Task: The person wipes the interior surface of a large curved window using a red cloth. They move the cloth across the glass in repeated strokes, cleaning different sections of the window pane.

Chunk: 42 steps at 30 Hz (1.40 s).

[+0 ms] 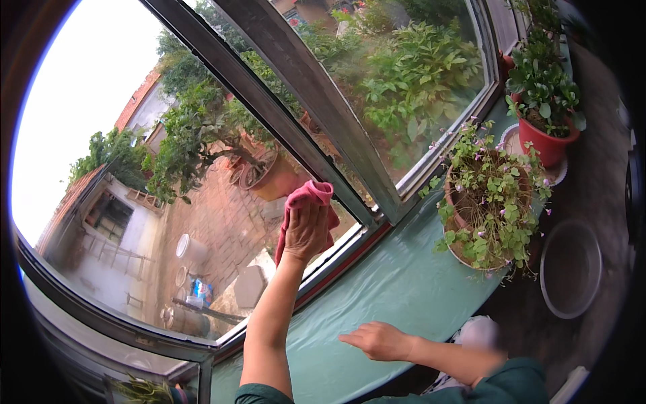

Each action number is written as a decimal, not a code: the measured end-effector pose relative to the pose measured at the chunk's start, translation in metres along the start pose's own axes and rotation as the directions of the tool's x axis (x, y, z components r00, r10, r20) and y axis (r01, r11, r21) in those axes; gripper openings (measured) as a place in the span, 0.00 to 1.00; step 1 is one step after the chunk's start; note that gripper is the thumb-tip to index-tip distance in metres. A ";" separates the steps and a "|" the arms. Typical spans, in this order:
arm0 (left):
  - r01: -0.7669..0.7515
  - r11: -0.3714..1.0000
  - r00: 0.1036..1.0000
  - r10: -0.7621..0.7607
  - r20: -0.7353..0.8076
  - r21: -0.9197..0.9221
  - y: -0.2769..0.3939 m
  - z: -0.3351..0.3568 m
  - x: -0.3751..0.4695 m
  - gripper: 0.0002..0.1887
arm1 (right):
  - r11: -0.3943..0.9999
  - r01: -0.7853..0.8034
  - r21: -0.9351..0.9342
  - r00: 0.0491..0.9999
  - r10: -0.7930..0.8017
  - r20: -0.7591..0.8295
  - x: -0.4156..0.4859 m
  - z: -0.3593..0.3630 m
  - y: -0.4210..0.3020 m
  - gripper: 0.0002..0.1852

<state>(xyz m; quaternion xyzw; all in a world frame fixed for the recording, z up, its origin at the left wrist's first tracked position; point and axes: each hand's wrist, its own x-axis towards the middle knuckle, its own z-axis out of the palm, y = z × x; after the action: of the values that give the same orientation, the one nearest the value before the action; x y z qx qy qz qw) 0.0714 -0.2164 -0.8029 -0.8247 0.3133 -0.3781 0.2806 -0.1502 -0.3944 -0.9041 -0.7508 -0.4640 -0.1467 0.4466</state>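
My left hand (307, 230) presses a folded pink cloth (323, 189) against the window glass (212, 222), close to the lower end of the metal window frame (303, 121). The cloth sticks out above the fingertips and on both sides of the hand. Lower and to the right, my right hand (376, 341) hovers or rests over the green-covered windowsill (398, 267); whether it touches is unclear. Its fingers are curled in, one pointing loosely to the left, and nothing shows in them.
On the sill at right stand a pot of clover-like flowering plant (492, 202) and a red pot (545, 139) on a white saucer. A translucent basin (570, 270) lies lower right. Beyond the glass are a brick-paved yard (222, 197), a potted tree (202, 136) and a white bucket (191, 248).
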 end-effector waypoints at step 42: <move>0.543 0.826 0.801 -0.455 -0.389 0.151 -0.315 -0.211 -0.060 0.34 | 0.307 0.294 0.905 0.872 -0.474 -0.123 0.129 -0.044 -0.246 0.22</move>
<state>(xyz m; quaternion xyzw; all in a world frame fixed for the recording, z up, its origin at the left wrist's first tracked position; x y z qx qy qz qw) -0.0326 -0.0165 -0.4921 -0.7578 0.0748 -0.6112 0.2161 -0.2771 -0.3149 -0.6661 -0.2647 -0.6684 0.0876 0.6895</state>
